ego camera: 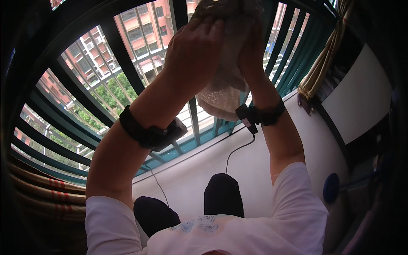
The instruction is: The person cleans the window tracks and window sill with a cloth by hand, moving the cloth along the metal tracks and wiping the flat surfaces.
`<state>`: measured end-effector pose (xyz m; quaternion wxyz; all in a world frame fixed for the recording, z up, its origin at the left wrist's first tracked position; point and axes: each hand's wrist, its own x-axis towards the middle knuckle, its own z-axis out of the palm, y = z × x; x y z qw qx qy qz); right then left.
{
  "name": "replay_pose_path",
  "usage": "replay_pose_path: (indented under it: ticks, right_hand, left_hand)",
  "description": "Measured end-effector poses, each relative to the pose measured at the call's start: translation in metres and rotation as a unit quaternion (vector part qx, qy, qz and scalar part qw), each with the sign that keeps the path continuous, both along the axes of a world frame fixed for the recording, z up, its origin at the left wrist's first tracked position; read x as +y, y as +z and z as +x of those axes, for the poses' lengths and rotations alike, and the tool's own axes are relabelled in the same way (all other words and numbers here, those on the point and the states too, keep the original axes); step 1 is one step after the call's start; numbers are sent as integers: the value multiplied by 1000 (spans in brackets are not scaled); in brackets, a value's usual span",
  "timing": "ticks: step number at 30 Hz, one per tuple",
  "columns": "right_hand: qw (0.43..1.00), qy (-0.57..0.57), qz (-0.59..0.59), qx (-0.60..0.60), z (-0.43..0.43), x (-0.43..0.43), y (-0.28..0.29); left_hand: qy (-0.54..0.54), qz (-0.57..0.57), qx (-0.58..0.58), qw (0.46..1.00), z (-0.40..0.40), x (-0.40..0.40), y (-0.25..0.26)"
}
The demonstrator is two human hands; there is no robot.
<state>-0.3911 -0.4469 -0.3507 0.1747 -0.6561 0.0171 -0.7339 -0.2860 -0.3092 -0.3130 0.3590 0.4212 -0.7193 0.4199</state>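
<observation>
Both hands are raised at the top of the view, in front of a barred window. A limp, greyish, partly see-through item (220,98), either thin cloth or plastic, hangs between them, and its rounded lower end droops below the hands. My left hand (197,44) is bent over the item's upper left side with its fingers curled on it. On the item's right side is my right hand (251,47), in shadow, its fingers partly hidden by the item. Each wrist wears a black strap with a small device, the left one (169,134) and the right one (247,118).
A window with dark frames and teal bars (194,121) spans the front and left. Below it runs a white ledge (191,169) with thin cables. Tied beige curtains (325,60) hang at right, near a white panel (360,95) and a blue round object (331,188).
</observation>
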Motion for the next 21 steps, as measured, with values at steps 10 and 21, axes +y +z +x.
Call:
replay_pose_path:
  ticks: [10, 21]
  right_hand:
    - [966, 223, 126, 41, -9, 10, 34]
    - [985, 170, 22, -8, 0, -13, 28]
  left_hand:
    - [-6, 3, 206, 979, -11, -90, 1]
    - [-387, 50, 468, 793, -32, -104, -26]
